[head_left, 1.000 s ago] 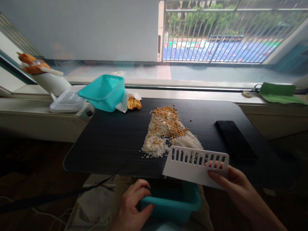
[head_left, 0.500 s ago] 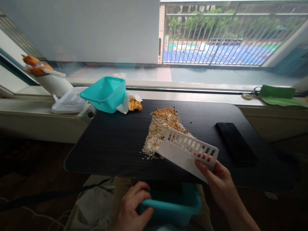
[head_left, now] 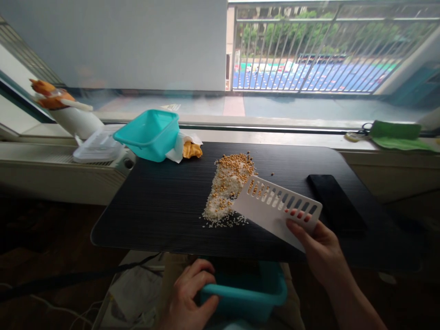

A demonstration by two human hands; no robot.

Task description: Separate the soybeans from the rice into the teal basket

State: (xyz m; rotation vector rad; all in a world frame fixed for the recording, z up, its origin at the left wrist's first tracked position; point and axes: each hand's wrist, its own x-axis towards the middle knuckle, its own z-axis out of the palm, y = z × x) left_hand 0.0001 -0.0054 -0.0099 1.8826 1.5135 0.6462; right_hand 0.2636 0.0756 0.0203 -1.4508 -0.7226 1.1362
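Note:
My right hand point(head_left: 318, 250) grips a white slotted plastic scraper point(head_left: 275, 208), held tilted over the right side of a pile of white rice mixed with yellow beans point(head_left: 228, 185) on the black tabletop point(head_left: 165, 201). The scraper hides part of the pile. Below the table's front edge, my left hand point(head_left: 187, 295) is closed on the rim of a teal plastic bin point(head_left: 247, 293) held under the edge.
A second teal bin point(head_left: 147, 134) leans at the table's back left beside clear lidded containers point(head_left: 96, 145) and a white wrapper with something orange point(head_left: 189, 147). A black phone point(head_left: 335, 204) lies at the right. Green cloth and scissors point(head_left: 392, 132) rest on the windowsill.
My right hand carried the scraper from the table's front edge up and away over the pile's right side, tilting it. The left hand stayed on the bin.

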